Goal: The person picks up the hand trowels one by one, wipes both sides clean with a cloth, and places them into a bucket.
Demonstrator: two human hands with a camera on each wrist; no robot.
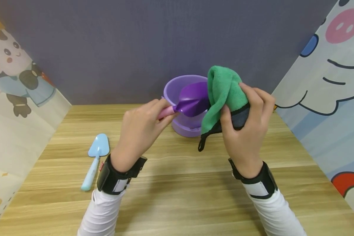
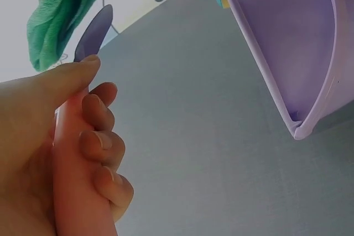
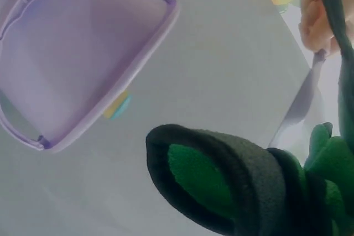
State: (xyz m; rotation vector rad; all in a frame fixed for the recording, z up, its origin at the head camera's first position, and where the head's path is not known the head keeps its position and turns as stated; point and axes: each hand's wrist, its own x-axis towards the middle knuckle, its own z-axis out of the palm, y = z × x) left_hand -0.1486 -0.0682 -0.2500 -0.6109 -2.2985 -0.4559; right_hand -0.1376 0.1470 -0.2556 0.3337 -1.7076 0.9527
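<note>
My left hand [image 1: 144, 127] grips the pink handle [image 2: 80, 164] of a toy shovel with a purple blade [image 1: 191, 98]. The blade points right, held up in front of the bucket. In my right hand [image 1: 249, 127] is a bunched green cloth [image 1: 227, 85] with a dark grey back, black edging and a hanging loop. The cloth overlaps the blade's tip in the head view. Behind both stands a light purple bucket [image 1: 172, 87], partly hidden by blade and cloth; its inside shows in the right wrist view, with a handle folded along its rim.
A light blue toy trowel [image 1: 98, 147] lies on the wooden table [image 1: 180, 196], left of my left wrist. A grey panel [image 1: 121, 49] rises at the table's back. Cartoon-printed walls [image 1: 327, 82] flank both sides.
</note>
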